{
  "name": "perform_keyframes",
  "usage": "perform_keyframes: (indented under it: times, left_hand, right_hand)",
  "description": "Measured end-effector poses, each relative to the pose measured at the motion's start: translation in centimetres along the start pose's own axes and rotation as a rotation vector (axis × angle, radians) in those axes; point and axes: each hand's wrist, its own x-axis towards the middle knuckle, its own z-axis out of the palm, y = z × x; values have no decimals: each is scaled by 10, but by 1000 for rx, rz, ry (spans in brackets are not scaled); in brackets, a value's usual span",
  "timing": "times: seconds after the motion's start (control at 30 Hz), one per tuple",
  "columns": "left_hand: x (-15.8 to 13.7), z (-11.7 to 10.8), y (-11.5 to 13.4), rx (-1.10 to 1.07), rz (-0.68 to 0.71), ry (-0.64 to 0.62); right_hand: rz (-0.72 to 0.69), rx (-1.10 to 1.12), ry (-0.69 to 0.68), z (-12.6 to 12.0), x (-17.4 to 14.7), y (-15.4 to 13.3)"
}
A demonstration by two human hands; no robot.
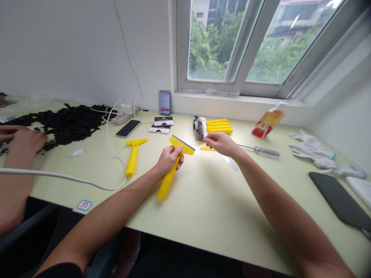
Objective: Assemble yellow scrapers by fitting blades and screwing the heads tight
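My left hand (171, 158) is closed around a yellow scraper (167, 183), its head tilted up with a dark metal strip along the edge. My right hand (222, 143) reaches over the table, fingertips pinched together beside a black-and-white package (199, 129); whatever they hold, if anything, is too small to tell. Under this hand lies a yellow flat part (206, 148), partly hidden, and a pale strip (231, 163). Several yellow handles (218, 126) are grouped behind it. Another yellow scraper (132, 158) rests on the table left of my left hand.
A screwdriver (266, 152), a bottle (267, 121), white gloves (315, 150) and a dark flat object (339, 200) are on the right. Leftward are a white cable (72, 178), a phone (128, 128), small cards (163, 121), a black pile (75, 121) and another person's hands (26, 141).
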Motion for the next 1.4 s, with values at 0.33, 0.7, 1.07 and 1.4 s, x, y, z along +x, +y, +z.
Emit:
perform_keyframes:
  times: [0.33,0.7,1.07,1.4]
  left_hand:
    - [5,-6,3,-26,6,61]
    - [6,-5,-2,-44,3,39]
    - [5,-3,-4,-42,0,15]
    - [1,0,-2,-14,11,-19]
  right_hand:
    - [-144,-352,-1,52,4,8]
    - [-105,-459,64,70,0,-3]
    - [-73,-321,16,71,4,7]
    - [-88,-126,110,34,7,4]
